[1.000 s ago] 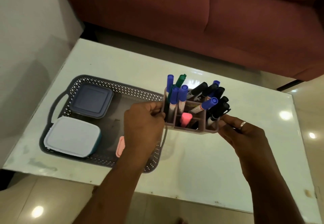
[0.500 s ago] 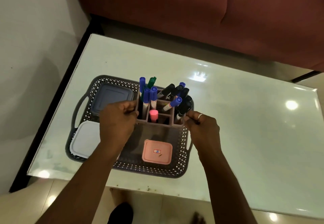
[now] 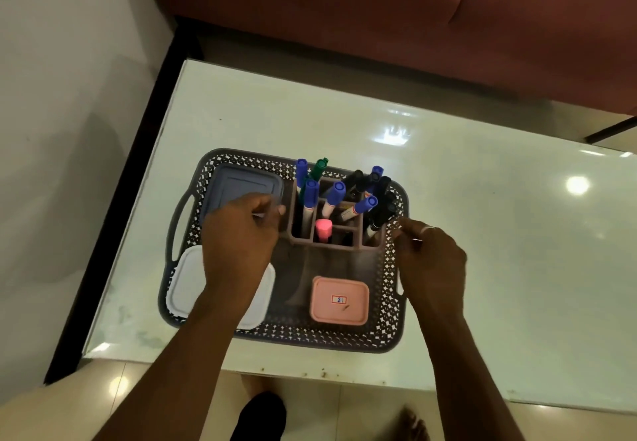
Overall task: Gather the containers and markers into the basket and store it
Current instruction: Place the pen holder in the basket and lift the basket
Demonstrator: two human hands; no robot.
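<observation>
A grey perforated basket [image 3: 310, 337] sits on the white table [image 3: 499, 251]. Inside it, at the back right, stands a mauve divided marker holder [image 3: 303, 238] filled with blue, green, black and pink markers [image 3: 336, 192]. A blue-grey lidded container [image 3: 241, 183] lies at the basket's back left, a white one [image 3: 188, 285] at the front left, and a small pink one [image 3: 339, 299] at the front right. My left hand [image 3: 241, 233] hovers just left of the holder, fingers loosely apart and off it. My right hand [image 3: 429, 254] is at the basket's right rim, holding nothing.
A dark red sofa [image 3: 379, 27] stands beyond the table's far edge. The table's left edge borders a dark strip and pale floor [image 3: 69, 130]. My feet [image 3: 262, 416] show below the near table edge.
The marker holder went from being carried over the table's middle into the basket's back right. Both hands have let go of it and drawn slightly back.
</observation>
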